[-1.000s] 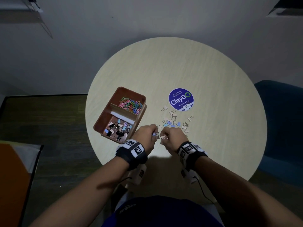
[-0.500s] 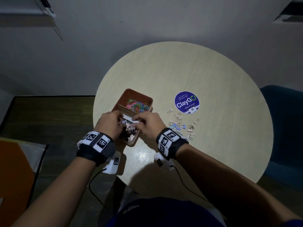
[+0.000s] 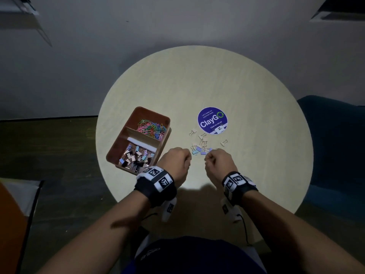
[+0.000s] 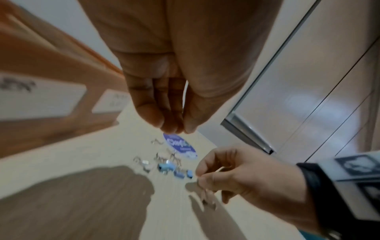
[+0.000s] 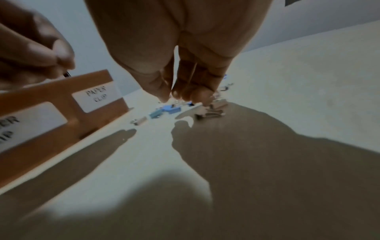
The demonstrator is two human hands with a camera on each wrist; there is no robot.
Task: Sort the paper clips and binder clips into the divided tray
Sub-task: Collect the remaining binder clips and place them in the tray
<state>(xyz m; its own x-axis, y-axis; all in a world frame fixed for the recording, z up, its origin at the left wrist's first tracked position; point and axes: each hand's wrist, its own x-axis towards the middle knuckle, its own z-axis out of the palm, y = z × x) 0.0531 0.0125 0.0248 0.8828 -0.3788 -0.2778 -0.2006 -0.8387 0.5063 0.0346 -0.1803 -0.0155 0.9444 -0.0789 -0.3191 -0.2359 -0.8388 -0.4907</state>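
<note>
A brown divided tray (image 3: 117, 147) stands on the left of the round table (image 3: 217, 80). Coloured paper clips (image 3: 152, 128) fill its far compartment and binder clips (image 3: 135, 157) its near one. Loose binder clips (image 3: 201, 144) lie between the tray and a sticker. My left hand (image 3: 176, 160) hovers beside the tray's near corner, fingertips (image 4: 174, 128) bunched against the thumb with nothing seen in them. My right hand (image 3: 218, 161) is at the near edge of the loose clips. Its curled fingertips (image 5: 197, 95) reach down onto a pale binder clip (image 5: 216, 105).
A round blue ClayGO sticker (image 3: 212, 120) lies just beyond the loose clips. A blue chair (image 3: 335, 145) stands to the right of the table, and an orange object (image 3: 9, 224) sits low on the left. The tray's side carries white labels (image 5: 96, 97).
Both hands went from the loose clips to the tray's near compartment. They have now come back to the loose clips, left hand apparently without a clip.
</note>
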